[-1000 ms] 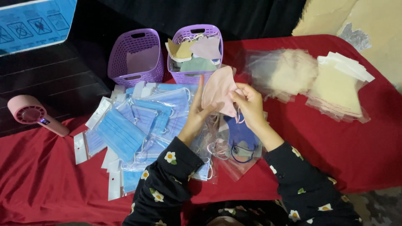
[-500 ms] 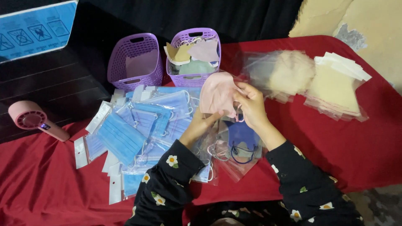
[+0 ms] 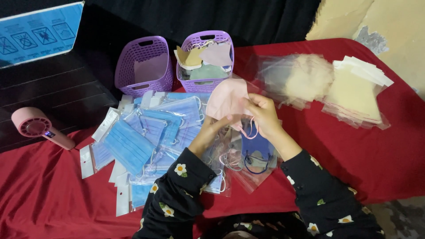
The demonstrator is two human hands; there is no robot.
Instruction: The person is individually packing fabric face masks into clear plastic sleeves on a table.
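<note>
Centre of the frame: pink mask (image 3: 226,99) held up above the table (image 3: 380,155), both hands on it. Left hand (image 3: 212,130) beneath, grip closed on the mask's lower edge. Right hand (image 3: 262,116) at the mask's right side, grip pinched shut on that edge, pink ear loop (image 3: 251,131) dangling below the fingers. Directly under the hands, clear bags with a dark blue mask (image 3: 256,150) lying flat on the red cloth. Left of centre, a spread heap of bagged light blue masks (image 3: 146,132). Upper middle, two purple baskets side by side: left basket (image 3: 144,64) holding a flat pinkish piece, right basket (image 3: 208,82) filled with masks in tan, pink and pale green, just behind the pink mask. Upper right, a stack of clear bags (image 3: 292,79) and a pile of cream bagged masks (image 3: 354,93). Far left, off the cloth, a pink handheld fan (image 3: 40,126).
</note>
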